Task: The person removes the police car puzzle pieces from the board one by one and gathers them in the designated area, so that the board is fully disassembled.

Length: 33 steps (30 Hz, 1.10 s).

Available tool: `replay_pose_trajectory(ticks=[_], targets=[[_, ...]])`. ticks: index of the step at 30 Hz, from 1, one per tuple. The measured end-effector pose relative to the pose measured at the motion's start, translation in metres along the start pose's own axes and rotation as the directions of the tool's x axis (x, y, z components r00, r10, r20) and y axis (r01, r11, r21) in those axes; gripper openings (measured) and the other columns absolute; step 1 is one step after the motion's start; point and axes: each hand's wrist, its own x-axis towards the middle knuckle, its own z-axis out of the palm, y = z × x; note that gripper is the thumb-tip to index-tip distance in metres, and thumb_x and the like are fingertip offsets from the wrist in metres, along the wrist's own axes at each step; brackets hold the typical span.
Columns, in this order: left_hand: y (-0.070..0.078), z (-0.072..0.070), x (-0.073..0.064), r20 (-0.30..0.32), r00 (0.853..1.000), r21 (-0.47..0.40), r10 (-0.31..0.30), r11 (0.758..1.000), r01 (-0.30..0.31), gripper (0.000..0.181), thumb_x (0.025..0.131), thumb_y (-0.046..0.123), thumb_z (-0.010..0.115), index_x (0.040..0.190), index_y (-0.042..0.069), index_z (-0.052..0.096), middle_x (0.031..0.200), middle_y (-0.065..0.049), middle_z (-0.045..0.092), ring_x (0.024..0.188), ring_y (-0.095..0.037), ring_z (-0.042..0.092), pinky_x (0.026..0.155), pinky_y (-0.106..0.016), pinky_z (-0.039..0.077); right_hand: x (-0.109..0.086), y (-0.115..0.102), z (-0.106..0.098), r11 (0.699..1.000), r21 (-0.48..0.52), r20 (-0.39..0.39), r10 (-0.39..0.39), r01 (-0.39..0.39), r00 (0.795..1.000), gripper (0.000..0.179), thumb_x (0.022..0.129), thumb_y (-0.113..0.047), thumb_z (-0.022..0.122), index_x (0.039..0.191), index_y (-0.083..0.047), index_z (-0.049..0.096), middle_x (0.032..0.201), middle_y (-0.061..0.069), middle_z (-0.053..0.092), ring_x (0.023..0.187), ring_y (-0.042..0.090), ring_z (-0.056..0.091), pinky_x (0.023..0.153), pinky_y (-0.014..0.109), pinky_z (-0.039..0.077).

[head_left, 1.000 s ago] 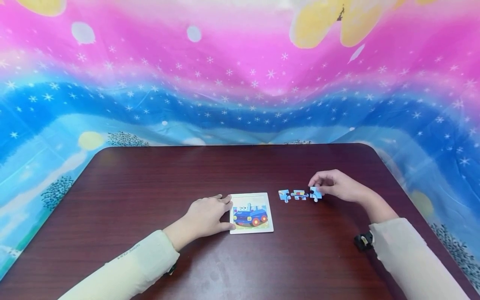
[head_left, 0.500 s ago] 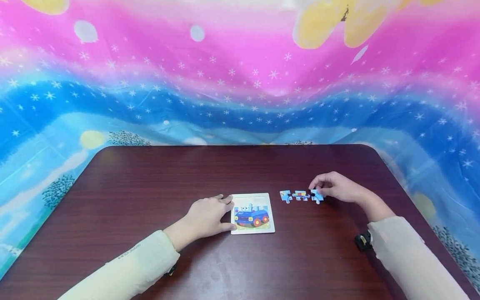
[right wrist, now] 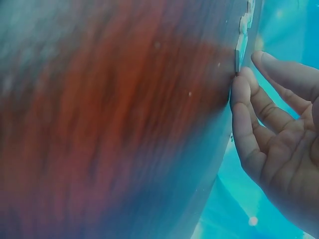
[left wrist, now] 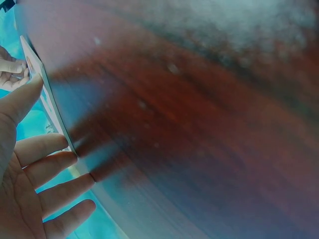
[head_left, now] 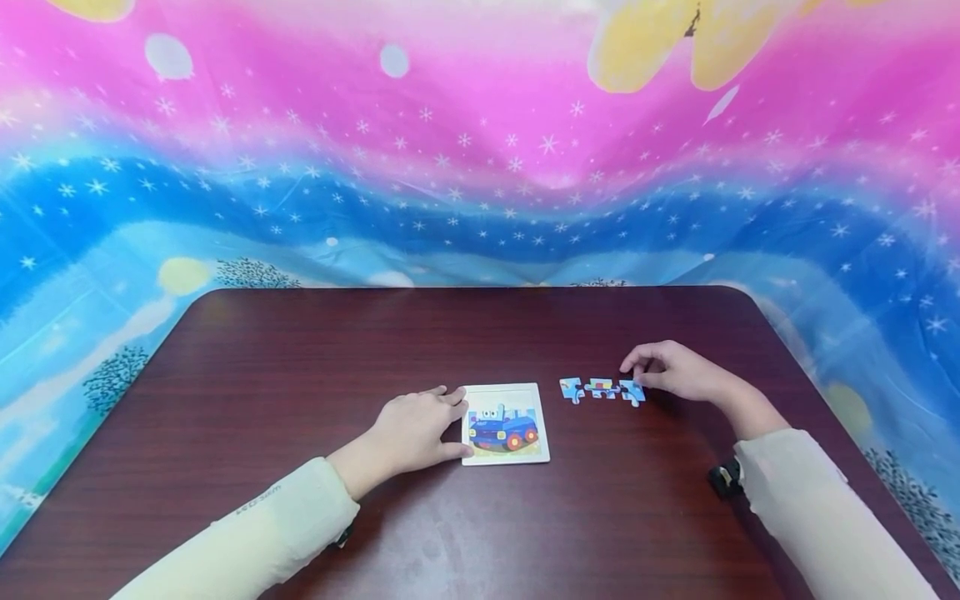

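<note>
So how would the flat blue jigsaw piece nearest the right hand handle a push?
This flat blue jigsaw piece looks thin yet unbent: probably stiff. Small, so likely light. On the glossy brown table, it may slide.

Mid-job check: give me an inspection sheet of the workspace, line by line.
Surface: dark reddish-brown table, with light reflecting off its near part.
Job's things: puzzle board with a car picture, its upper part pale; left piece, middle piece and right piece in a row to its right.
Clutter: nothing seen.
Left hand: fingers at the board's left edge.
Right hand: bent fingers at the right piece; grip unclear.
Cables: nothing seen.
Surroundings: pink-and-blue printed cloth behind and beside the table.
</note>
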Motion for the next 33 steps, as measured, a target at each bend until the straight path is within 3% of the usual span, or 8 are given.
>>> replay_pose_trajectory(ticks=[9, 20, 25, 33], targets=[[-0.001, 0.0, 0.0, -0.006, 1.0, 0.014, 0.007, 1.0, -0.007, 0.067, 0.083, 0.064, 0.068, 0.132, 0.018, 0.066, 0.141, -0.001, 0.061, 0.13, -0.024, 0.059, 0.082, -0.043, 0.059, 0.009, -0.018, 0.003, 0.998, 0.011, -0.016, -0.059, 0.059, 0.998, 0.019, 0.095, -0.003, 0.062, 0.113, -0.003, 0.068, 0.093, 0.005, 0.067, 0.072, 0.012, 0.056, 0.065, 0.026, 0.048], [0.0, 0.0, -0.001, -0.01, 1.0, 0.008, 0.012, 1.0, -0.012, 0.067, 0.083, 0.063, 0.069, 0.132, 0.019, 0.066, 0.141, -0.001, 0.061, 0.13, -0.024, 0.058, 0.077, -0.043, 0.059, 0.044, -0.063, 0.028, 0.987, 0.036, 0.072, -0.159, 0.157, 0.985, 0.019, 0.093, -0.003, 0.064, 0.112, -0.001, 0.07, 0.092, 0.005, 0.069, 0.081, 0.015, 0.062, 0.074, 0.03, 0.053], [0.0, 0.0, -0.001, -0.012, 1.0, 0.005, 0.012, 1.0, -0.012, 0.067, 0.083, 0.063, 0.068, 0.133, 0.018, 0.065, 0.141, -0.002, 0.061, 0.13, -0.024, 0.059, 0.082, -0.043, 0.059, 0.059, -0.086, 0.039, 0.983, 0.047, 0.107, -0.184, 0.179, 0.977, 0.019, 0.094, -0.005, 0.065, 0.112, -0.003, 0.071, 0.092, 0.003, 0.069, 0.081, 0.014, 0.063, 0.077, 0.032, 0.054], [-0.001, 0.001, 0.0, -0.002, 1.0, -0.007, 0.002, 1.0, -0.002, 0.068, 0.083, 0.063, 0.068, 0.134, 0.017, 0.065, 0.141, -0.002, 0.06, 0.131, -0.025, 0.058, 0.088, -0.044, 0.057, 0.076, -0.11, 0.059, 0.977, 0.075, 0.174, -0.209, 0.199, 0.962, 0.02, 0.092, -0.008, 0.068, 0.112, -0.006, 0.072, 0.093, 0.002, 0.069, 0.082, 0.011, 0.06, 0.075, 0.026, 0.053]])
